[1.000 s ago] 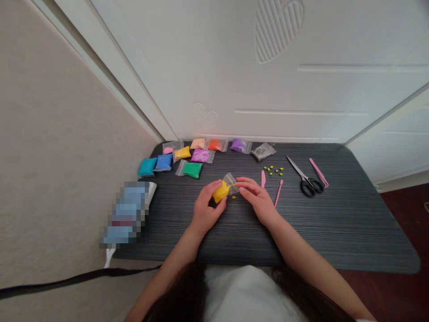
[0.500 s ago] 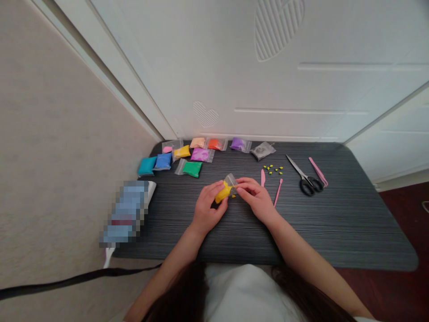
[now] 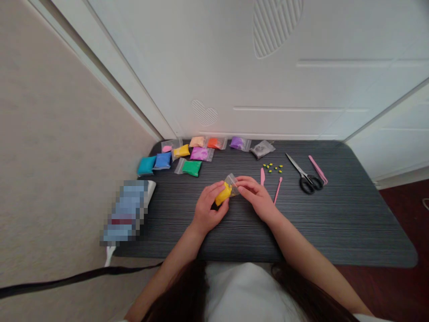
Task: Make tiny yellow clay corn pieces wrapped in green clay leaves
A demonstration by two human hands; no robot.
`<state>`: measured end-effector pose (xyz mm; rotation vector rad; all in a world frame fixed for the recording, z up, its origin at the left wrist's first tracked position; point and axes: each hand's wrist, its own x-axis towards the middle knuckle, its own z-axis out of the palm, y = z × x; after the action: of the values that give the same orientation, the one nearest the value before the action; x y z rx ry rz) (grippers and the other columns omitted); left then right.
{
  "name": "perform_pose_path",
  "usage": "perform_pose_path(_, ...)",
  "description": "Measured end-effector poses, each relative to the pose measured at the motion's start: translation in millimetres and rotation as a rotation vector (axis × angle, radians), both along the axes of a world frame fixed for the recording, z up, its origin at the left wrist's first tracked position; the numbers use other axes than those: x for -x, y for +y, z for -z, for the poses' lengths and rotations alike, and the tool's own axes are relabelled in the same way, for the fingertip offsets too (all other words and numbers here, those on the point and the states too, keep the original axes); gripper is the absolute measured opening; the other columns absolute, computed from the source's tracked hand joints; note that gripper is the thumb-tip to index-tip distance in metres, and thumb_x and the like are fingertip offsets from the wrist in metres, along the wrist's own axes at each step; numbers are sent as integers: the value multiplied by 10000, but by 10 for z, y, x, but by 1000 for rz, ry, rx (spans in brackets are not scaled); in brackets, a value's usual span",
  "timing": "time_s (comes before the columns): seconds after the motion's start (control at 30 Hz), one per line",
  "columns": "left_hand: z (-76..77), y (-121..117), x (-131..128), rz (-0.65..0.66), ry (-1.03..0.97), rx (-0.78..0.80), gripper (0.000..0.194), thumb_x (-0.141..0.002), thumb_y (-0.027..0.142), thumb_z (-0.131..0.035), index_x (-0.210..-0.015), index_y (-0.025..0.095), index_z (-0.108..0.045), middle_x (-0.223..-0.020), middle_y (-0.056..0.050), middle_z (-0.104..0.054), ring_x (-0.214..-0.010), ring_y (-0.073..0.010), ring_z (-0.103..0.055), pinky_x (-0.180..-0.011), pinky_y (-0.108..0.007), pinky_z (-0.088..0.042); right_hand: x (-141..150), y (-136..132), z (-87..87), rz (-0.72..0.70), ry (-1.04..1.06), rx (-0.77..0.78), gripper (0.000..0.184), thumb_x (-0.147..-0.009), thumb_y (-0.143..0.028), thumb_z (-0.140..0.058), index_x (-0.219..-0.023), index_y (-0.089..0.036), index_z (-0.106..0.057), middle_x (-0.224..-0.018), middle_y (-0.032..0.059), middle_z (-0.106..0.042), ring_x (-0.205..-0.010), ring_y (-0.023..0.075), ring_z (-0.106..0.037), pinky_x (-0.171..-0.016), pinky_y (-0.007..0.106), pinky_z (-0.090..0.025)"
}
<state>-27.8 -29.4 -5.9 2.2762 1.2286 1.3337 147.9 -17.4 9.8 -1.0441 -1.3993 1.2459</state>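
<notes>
A clear zip bag of yellow clay is held between my two hands above the dark table. My left hand is closed around its filled end, thumb below and fingers on top. The fingers of my right hand pinch the bag's clear edge on the other side. Just right of my right hand lie a pink plastic clay knife and a thin pink clay tool. Behind them are several tiny yellow-and-green pieces.
Bags of clay line the back left, including green, teal, purple and grey. Black-handled scissors and pink tweezers lie at right. A blurred-out device rests at the left edge. A white panel stands behind.
The bag has tilted slightly between my hands, and more of its clear part shows. A small yellow bit seen below the bag is no longer visible. The view has shifted slightly.
</notes>
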Motion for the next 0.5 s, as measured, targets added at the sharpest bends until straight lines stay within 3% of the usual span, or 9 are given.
perform_pose_path(0.13,-13,-10,-1,-12,-13,4,454,-670,91,-603,-1102,167,-485,-1124,-100,-549,-1041,-199,-519,-903,-384,-431,-16,16,6,38,39,18,160,-803,-277,-521,-877,-255,-662,-1038,23,-572,-1028,163,-500,-956,348,-344)
perform_pose_path(0.37,-33,-14,-11,9,1,30,441,-690,106,-584,-1112,170,-474,-1112,-95,-553,-1041,-196,-515,-910,-383,-429,9,10,51,-30,266,153,195,-811,-277,-514,-940,-262,-659,-1130,14,-545,-1131,181,-445,-1017,367,-283)
perform_pose_path(0.5,-27,-13,-15,0,16,24,427,-700,119,-576,-1110,177,-476,-1113,-93,-555,-1041,-198,-517,-908,-389,-431,5,7,53,-22,228,148,184,-780,-264,-560,-932,-265,-665,-1144,15,-535,-1138,179,-437,-1023,358,-273)
